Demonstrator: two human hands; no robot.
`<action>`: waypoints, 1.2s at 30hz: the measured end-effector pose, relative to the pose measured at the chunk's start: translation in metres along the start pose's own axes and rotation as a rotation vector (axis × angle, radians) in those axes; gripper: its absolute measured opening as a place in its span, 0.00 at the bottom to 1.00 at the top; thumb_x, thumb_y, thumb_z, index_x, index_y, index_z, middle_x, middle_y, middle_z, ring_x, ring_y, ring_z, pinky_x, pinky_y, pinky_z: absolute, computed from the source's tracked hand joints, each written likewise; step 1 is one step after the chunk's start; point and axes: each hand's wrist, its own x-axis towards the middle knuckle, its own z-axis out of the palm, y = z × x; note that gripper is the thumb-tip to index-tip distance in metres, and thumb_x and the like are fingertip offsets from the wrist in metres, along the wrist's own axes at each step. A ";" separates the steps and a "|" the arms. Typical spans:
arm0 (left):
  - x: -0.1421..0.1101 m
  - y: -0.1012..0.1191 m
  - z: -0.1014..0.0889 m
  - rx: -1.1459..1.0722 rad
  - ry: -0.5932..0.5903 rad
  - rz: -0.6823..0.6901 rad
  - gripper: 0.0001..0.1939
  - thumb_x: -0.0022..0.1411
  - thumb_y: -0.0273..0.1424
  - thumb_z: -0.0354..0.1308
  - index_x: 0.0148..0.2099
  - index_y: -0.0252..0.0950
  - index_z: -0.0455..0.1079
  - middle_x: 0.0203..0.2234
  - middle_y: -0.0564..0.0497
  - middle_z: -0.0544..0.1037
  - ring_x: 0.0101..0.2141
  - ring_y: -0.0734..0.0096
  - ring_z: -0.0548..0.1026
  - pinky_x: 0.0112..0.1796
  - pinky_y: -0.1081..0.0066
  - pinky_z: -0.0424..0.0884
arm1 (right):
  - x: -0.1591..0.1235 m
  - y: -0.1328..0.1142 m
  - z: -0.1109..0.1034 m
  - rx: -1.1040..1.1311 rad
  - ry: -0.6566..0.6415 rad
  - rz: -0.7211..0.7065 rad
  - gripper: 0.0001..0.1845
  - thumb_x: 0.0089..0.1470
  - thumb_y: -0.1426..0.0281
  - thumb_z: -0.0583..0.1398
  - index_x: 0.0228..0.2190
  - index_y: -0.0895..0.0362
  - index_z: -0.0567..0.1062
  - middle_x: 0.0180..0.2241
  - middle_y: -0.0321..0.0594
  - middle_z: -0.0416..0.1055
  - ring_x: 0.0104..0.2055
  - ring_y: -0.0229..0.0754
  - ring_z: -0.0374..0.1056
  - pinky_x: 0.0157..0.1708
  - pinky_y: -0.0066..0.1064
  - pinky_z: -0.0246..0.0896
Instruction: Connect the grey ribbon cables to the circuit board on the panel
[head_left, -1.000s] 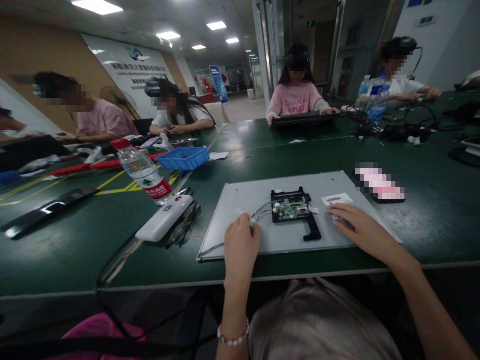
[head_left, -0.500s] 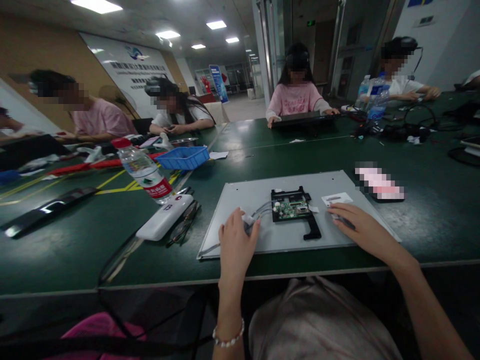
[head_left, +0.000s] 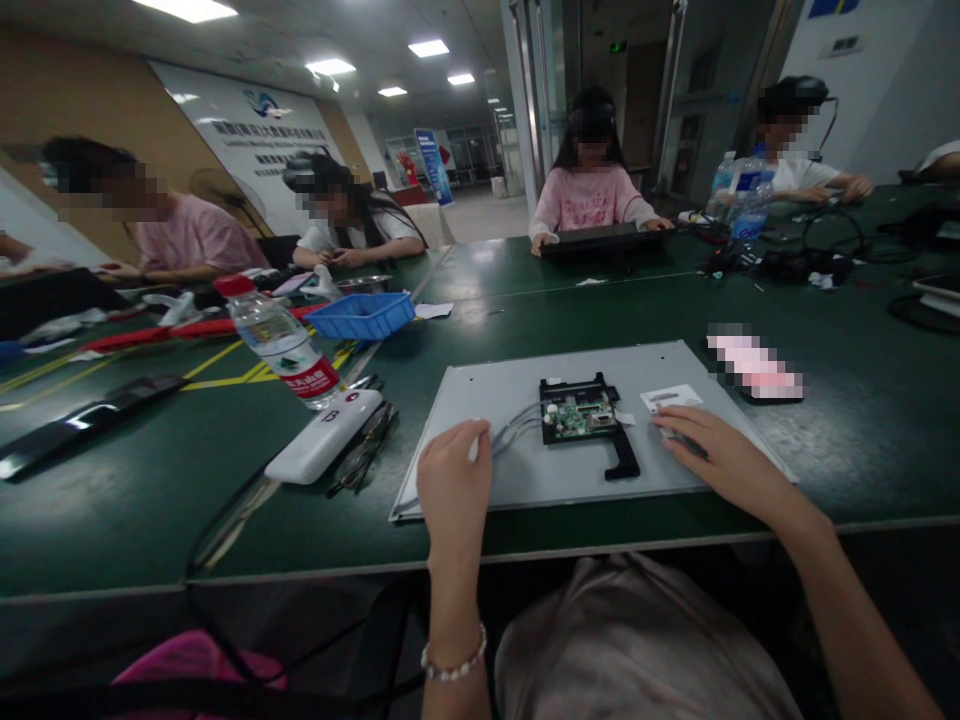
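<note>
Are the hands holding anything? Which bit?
Left hand: perhaps a white thing near the grey cables, by a hidden part. Right hand: over a dark object, hold unclear.

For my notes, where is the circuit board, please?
Right of centre in the head view, the circuit board sits in the black frame, between the left hand and right hand.

The grey panel [head_left: 517, 385] has a smooth, matt face, probably painted metal, though the dim light leaves this unsure. On it sit a dull black plastic bracket [head_left: 625, 452] and a paper label [head_left: 673, 399]. Under it, the tabletop [head_left: 487, 300] is glossy. Left of it are a smooth white plastic power bank [head_left: 319, 445] and a clear, shiny plastic bottle [head_left: 262, 335].
</note>
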 end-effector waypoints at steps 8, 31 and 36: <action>0.001 -0.012 -0.001 0.037 -0.082 -0.087 0.09 0.62 0.33 0.53 0.38 0.43 0.75 0.42 0.53 0.79 0.51 0.59 0.71 0.54 0.52 0.58 | 0.009 -0.006 -0.010 -0.060 0.003 0.006 0.19 0.59 0.62 0.52 0.50 0.52 0.72 0.51 0.43 0.71 0.54 0.50 0.65 0.54 0.46 0.61; -0.027 0.093 0.043 -0.021 -0.301 0.347 0.23 0.67 0.37 0.47 0.61 0.36 0.56 0.59 0.44 0.64 0.62 0.59 0.56 0.61 0.53 0.52 | 0.041 0.022 -0.015 -0.472 -0.021 -0.115 0.18 0.55 0.78 0.50 0.42 0.59 0.76 0.43 0.51 0.75 0.47 0.54 0.70 0.47 0.47 0.63; -0.031 0.091 0.045 0.042 -0.313 0.338 0.24 0.68 0.39 0.44 0.63 0.36 0.54 0.60 0.43 0.62 0.62 0.58 0.55 0.61 0.50 0.50 | 0.063 0.014 -0.026 -0.442 0.009 -0.126 0.19 0.58 0.72 0.50 0.47 0.61 0.74 0.47 0.51 0.73 0.50 0.54 0.68 0.49 0.47 0.63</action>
